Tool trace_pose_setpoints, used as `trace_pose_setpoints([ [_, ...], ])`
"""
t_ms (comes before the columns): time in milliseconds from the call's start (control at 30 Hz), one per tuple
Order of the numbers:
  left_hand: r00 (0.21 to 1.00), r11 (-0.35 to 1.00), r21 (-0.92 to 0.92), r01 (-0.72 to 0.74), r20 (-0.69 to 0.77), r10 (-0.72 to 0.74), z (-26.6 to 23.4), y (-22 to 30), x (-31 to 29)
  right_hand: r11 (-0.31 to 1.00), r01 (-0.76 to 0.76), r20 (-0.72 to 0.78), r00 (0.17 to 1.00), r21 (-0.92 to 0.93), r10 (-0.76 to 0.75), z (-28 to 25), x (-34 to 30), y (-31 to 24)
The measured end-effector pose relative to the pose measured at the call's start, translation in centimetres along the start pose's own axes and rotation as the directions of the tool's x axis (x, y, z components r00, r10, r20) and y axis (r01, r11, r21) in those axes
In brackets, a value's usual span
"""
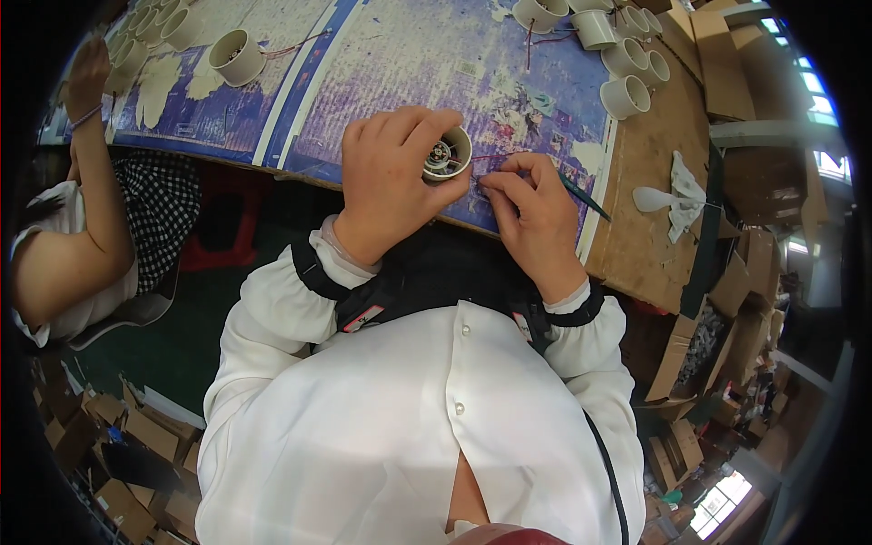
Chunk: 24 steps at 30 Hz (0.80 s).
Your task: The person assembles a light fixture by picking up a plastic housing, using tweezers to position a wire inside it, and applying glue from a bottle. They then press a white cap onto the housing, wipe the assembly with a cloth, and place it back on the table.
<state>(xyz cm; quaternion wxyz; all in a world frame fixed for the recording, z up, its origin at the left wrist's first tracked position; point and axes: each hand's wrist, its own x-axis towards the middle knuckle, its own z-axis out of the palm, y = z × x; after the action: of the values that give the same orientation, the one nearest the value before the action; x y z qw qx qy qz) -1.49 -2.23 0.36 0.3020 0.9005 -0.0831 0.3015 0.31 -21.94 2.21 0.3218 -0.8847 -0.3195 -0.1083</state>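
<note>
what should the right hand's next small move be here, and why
Probably gently draw the red wire straight with the right hand: the left hand already holds the white cup, and the right fingertips are close together beside it, near the wire. Whether they pinch anything is too small to tell.

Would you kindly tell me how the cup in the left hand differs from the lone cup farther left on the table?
The held cup is gripped by the left hand; the lone cup rests on the table, untouched. The held cup's wires lead toward the right hand; the lone cup's wires stretch across the table. Both are pale and round-mouthed.
</note>
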Motion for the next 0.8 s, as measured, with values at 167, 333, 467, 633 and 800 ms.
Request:
trace_pose_setpoints([
  [167, 1.000, 1.000, 0.007, 0.013, 0.008, -0.013, 0.0, 0.0, 0.0, 0.992, -0.062, 0.078, 0.996, 0.112, 0.054, -1.1, 1.4, -1.2],
  [333, 1.000, 1.000, 0.008, 0.012, 0.009, -0.012, 0.0, 0.1, 0.0, 0.973, -0.046, 0.058, 0.998, 0.226, 0.033, 0.6, 2.2, 0.1],
  [467, 1.000, 1.000, -0.006, 0.010, 0.023, -0.010, -0.2, 0.0, 0.1, 0.976, 0.000, 0.047, 0.999, 0.219, -0.010, 0.8, 2.2, 0.5],
  [633, 0.997, 0.998, -0.069, -0.013, 0.069, 0.018, -0.8, -0.3, 0.3, 0.986, 0.068, 0.027, 0.997, 0.155, -0.073, 1.2, 2.2, 0.6],
  [800, 0.994, 0.989, -0.147, -0.002, 0.109, 0.018, -0.9, -0.6, 0.2, 0.986, 0.036, 0.041, 0.998, 0.161, -0.043, 1.2, 2.2, 0.2],
])
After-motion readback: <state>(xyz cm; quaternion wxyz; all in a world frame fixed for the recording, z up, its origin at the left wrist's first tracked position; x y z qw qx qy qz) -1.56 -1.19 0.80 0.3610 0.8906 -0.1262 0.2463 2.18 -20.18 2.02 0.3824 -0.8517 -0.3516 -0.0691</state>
